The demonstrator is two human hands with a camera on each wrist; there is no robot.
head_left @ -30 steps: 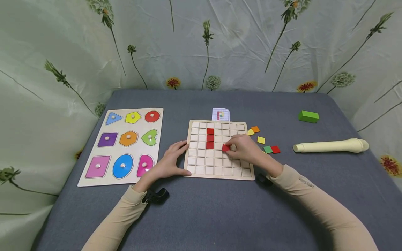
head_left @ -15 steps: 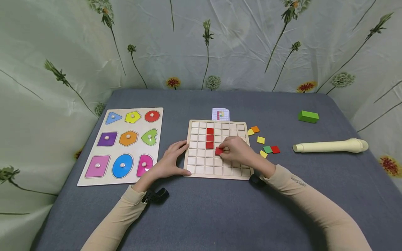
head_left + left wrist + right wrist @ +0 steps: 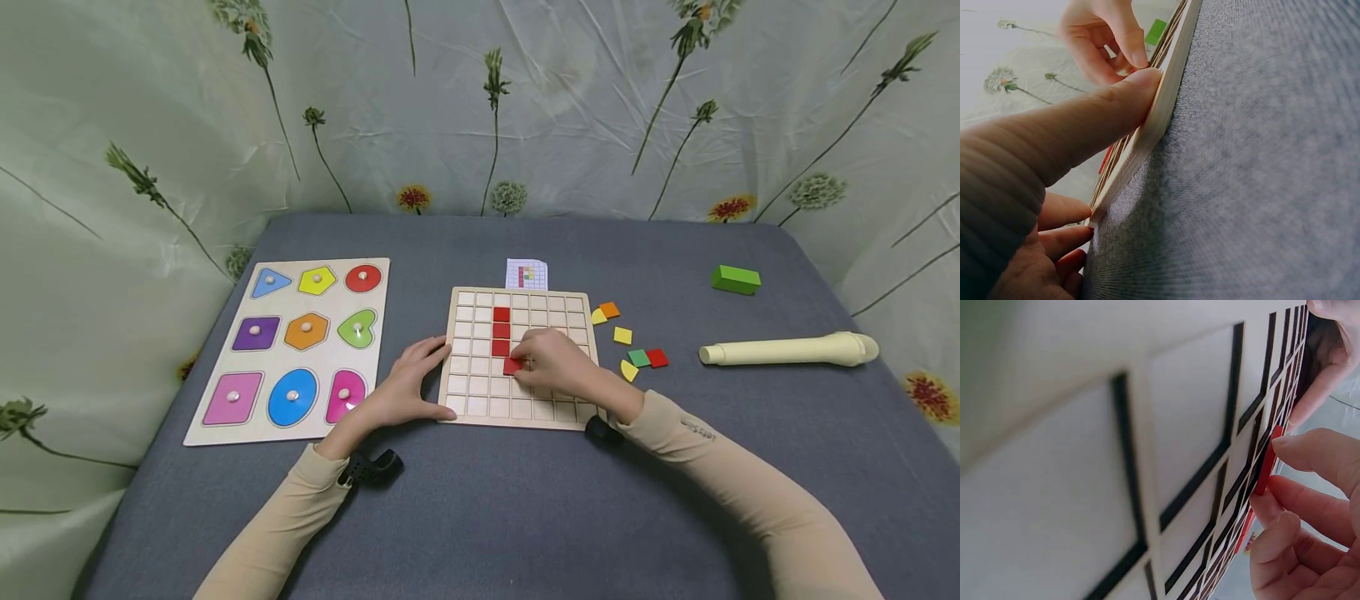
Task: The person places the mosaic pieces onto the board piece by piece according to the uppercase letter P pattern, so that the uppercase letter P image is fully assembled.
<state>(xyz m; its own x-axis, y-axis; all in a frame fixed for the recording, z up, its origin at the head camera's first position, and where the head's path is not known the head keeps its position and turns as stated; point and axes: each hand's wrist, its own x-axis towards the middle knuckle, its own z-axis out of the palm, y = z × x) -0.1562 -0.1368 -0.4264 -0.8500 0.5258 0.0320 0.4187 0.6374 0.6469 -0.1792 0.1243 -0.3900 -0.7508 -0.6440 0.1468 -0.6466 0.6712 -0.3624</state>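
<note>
The wooden grid board [image 3: 480, 407] lies flat on the table. My left hand [image 3: 408, 383] rests at its left side, thumb at the near-left corner and outstretched fingertips against the left edge. My right hand [image 3: 557, 362] is over the board's middle, pinching a red square tile [image 3: 1269, 459] between thumb and fingers; in the right wrist view the tile stands tilted at the grid. In the head view this tile sits just below and right of a column of red tiles [image 3: 501, 330] set in the grid. The fingertips partly cover it.
A printed pattern card [image 3: 527, 273] lies behind the board. Loose pieces, including a yellow tile [image 3: 622, 335], a green tile [image 3: 639, 357] and an orange tile [image 3: 610, 309], lie to the right. Further out are a cream microphone-shaped object [image 3: 787, 349], a green block [image 3: 736, 279] and a shape puzzle [image 3: 322, 427].
My right hand has moved left across the board with the red tile, bringing it up close to the red column. The left hand has stayed in place.
</note>
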